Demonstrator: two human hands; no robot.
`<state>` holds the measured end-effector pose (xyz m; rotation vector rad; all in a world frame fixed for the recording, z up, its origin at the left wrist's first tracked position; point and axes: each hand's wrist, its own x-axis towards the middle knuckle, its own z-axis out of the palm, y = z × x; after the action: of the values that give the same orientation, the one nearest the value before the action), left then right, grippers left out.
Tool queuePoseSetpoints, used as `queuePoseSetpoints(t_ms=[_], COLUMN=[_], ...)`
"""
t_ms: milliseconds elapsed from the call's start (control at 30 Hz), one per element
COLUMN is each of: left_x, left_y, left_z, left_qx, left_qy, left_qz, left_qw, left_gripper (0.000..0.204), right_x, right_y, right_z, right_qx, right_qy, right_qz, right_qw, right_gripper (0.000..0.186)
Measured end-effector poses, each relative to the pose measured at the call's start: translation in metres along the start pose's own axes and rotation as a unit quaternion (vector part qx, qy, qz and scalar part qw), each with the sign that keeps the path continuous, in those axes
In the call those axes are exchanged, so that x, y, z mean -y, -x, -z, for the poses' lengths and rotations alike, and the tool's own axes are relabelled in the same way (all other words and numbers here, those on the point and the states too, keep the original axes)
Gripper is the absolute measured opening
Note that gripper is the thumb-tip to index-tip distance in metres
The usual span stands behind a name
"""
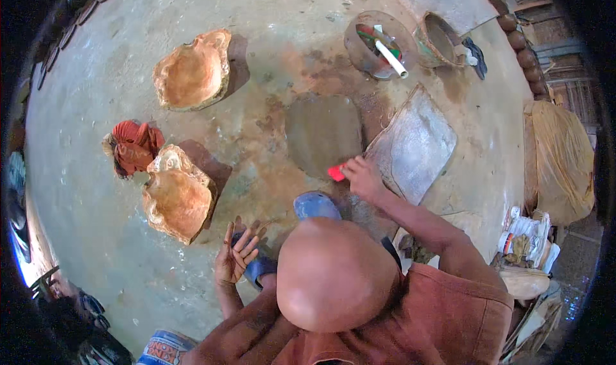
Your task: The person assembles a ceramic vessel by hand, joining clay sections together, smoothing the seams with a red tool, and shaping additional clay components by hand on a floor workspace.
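Note:
My right hand (363, 175) grips a small red piece (335, 172) whose exact kind I cannot make out. It is at the lower right edge of a flat, dark grey-brown clay slab (324, 134) on the floor. Out to the left, my left hand (237, 257) is empty, fingers spread and smeared with clay. A blue clog (316, 206) shows just below the slab, beyond my bent knee (337, 275). Left of the slab stand two shell-shaped, rough-rimmed molds or bowls, the far one (191, 73) and the near one (178, 195), orange-brown inside.
A grey sheet (414, 147) lies right of the slab. Behind it stand a clear basin (350, 44) holding a white tube (391, 58), and a clay-smeared bucket (439, 37). A red cloth bundle (136, 145) touches the near mold. A blue-white pail (163, 349) is at lower left.

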<state>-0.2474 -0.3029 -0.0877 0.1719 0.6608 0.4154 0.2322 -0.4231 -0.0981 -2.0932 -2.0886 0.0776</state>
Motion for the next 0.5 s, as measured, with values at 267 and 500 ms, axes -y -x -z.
queuePoseSetpoints(t_ms=[267, 500], left_x=[0.004, 0.006], left_y=[-0.006, 0.001], left_z=[0.001, 0.004], left_qx=[0.007, -0.03], left_qy=[-0.026, 0.0], left_qz=[0.007, -0.01], left_qw=[1.0, 1.0], left_gripper=[0.076, 0.078], right_x=[-0.106, -0.063], right_y=[-0.122, -0.063], right_z=[0.008, -0.001], right_qx=[-0.161, 0.005], right_qy=[-0.017, -0.006], right_qz=[-0.131, -0.092], right_qw=[0.978, 0.996], right_gripper=[0.019, 0.027])
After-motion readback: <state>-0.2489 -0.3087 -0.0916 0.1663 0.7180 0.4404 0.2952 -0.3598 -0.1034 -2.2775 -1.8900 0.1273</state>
